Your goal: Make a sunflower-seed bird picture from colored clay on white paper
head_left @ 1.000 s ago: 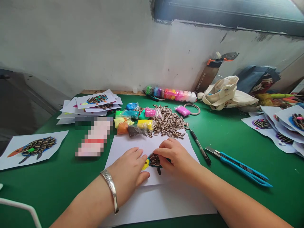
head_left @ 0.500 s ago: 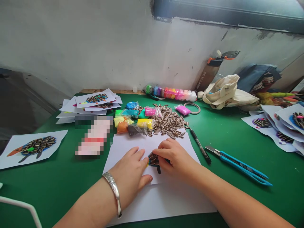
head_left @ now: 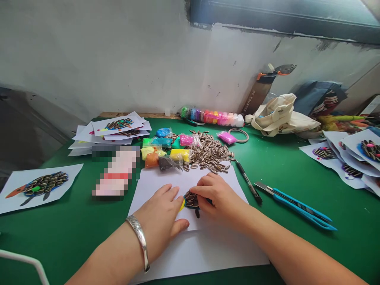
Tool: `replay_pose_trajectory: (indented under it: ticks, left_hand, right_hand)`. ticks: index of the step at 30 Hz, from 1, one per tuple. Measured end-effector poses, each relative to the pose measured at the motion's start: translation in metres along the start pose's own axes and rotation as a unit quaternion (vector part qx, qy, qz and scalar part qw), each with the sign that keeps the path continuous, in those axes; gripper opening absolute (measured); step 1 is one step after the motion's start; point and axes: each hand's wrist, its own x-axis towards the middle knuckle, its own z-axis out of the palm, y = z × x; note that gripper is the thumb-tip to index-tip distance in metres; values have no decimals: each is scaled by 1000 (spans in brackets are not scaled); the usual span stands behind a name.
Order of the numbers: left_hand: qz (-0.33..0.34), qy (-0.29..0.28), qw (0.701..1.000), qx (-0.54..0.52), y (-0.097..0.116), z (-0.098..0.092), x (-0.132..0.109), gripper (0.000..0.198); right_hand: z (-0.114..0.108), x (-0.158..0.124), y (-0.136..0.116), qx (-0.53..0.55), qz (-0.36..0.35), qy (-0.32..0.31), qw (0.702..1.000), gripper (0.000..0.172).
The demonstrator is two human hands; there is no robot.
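A seed-covered figure [head_left: 191, 200] with a yellow part and a dark leg lies on white paper [head_left: 219, 253] in front of me. My left hand [head_left: 164, 213] rests on the paper at the figure's left, fingers spread, fingertips beside the yellow part, holding nothing. On the figure's right side is my right hand [head_left: 215, 196], its thumb and index finger pressed together over the seeds; what they hold, if anything, is hidden. Behind the paper lies a pile of striped sunflower seeds [head_left: 209, 152], next to small bags of coloured clay [head_left: 179, 154].
A black pen [head_left: 248, 182] and a blue cutter [head_left: 297, 206] lie to the right. Finished seed pictures [head_left: 44, 186] are at the left, with stacks at the back left and far right. A bottle [head_left: 258, 93] and cloth bag [head_left: 279, 116] stand by the wall.
The view has shifted slightly. My left hand has moved a little off the yellow part, which shows more now. My right hand stays on the figure.
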Motion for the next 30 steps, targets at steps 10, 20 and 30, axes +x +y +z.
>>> replay_pose_trajectory:
  ticks: [10, 20, 30]
  left_hand:
    - [0, -10, 1000, 19, 4, -2, 1, 39]
    - [-8, 9, 1000, 10, 4, 5, 2, 36]
    - [-16, -23, 1000, 2, 6, -8, 7, 28]
  right_hand:
    - [1, 0, -3, -8, -2, -4, 1000, 20]
    - [-1, 1, 18, 20, -9, 76, 997, 26]
    - [-11, 24, 37, -163, 77, 38, 983, 27]
